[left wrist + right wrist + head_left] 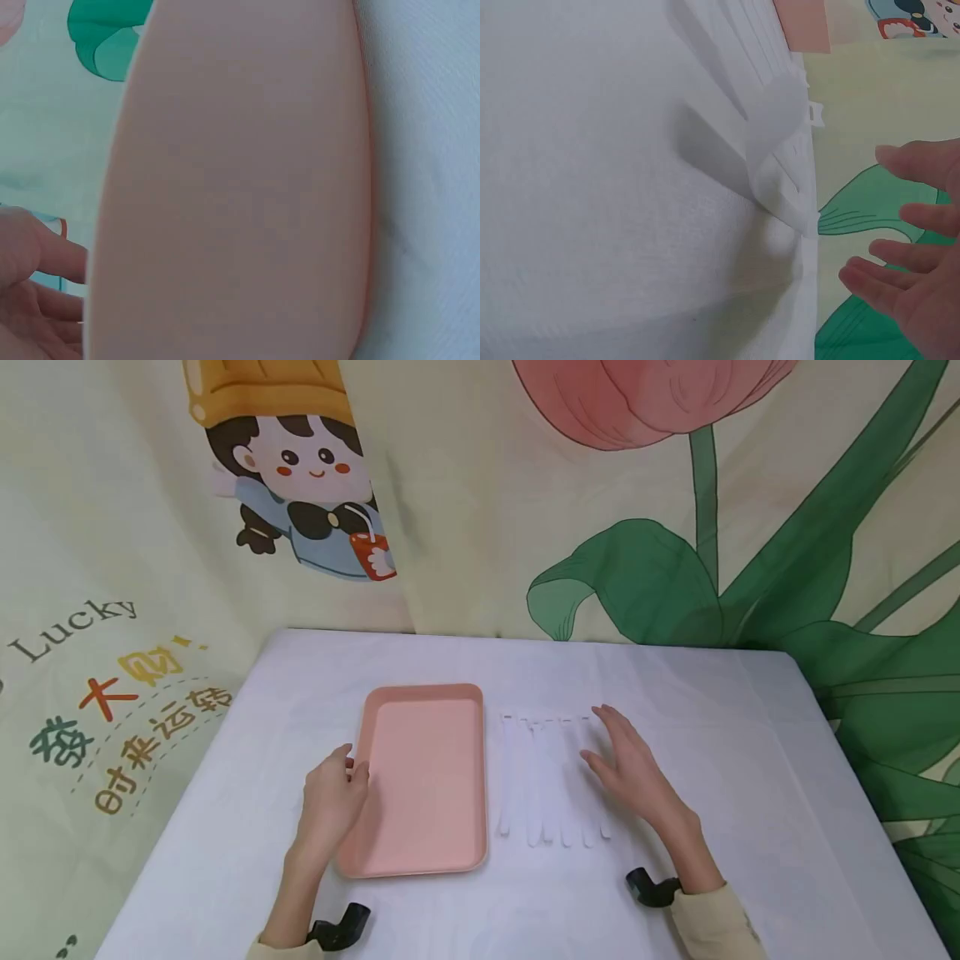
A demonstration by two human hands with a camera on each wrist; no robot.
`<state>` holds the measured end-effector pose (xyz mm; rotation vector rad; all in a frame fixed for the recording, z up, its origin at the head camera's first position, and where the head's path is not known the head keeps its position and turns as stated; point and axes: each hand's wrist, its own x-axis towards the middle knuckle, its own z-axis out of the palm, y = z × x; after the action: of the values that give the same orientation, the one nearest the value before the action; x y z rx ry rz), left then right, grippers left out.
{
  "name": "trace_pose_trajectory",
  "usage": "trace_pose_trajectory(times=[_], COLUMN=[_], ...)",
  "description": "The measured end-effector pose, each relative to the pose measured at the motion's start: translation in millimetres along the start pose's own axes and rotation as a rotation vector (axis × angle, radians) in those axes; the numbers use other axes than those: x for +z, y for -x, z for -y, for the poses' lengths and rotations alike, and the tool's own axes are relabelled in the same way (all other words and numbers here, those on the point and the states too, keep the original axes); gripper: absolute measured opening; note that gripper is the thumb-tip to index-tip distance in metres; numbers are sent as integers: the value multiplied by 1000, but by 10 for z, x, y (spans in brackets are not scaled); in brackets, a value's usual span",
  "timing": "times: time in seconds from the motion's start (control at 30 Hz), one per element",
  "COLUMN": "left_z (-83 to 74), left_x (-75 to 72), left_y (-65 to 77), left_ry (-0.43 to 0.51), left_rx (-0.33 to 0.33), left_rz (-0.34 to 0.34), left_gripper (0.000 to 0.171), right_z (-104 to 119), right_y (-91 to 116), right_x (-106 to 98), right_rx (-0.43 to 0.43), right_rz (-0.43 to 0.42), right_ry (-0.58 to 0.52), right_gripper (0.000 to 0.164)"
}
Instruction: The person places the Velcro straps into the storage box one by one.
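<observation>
A pink rectangular tray lies on the white-covered table. My left hand is at its left edge, fingers loosely bent, the thumb near the rim. In the left wrist view the tray's side fills the middle and hides the fingertips of the left hand. Right of the tray, several thin white strips lie side by side, lengthwise away from me. My right hand is spread over their right side. Up close, one strip bends up off the cloth, and the right hand stands apart from it.
The white tablecloth reaches the printed curtain behind. Each wrist bears a black mount, the left mount and the right mount. A slotted white end tab shows in the right wrist view.
</observation>
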<state>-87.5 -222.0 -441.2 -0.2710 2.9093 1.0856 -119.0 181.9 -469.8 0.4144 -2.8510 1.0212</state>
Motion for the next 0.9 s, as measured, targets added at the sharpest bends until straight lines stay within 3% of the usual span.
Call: trace_pose_trajectory(times=[0.27,0.6,0.9], left_z=[38,109,127], left_x=[48,22,19], left_y=[-10,-18,-29], left_ry=[-42,-74,-53], left_rx=[-11,4,5], left_rz=[-38,-88,-88], left_gripper=[40,34,32], right_z=[-94,-259,-327], right_y=[-149,-400,-552], right_x=[-9,41,133], right_rx=[144,139,261], right_rz=[13,-39,-34], right_ry=[-90,-206,-264], right_gripper=[67,45,40])
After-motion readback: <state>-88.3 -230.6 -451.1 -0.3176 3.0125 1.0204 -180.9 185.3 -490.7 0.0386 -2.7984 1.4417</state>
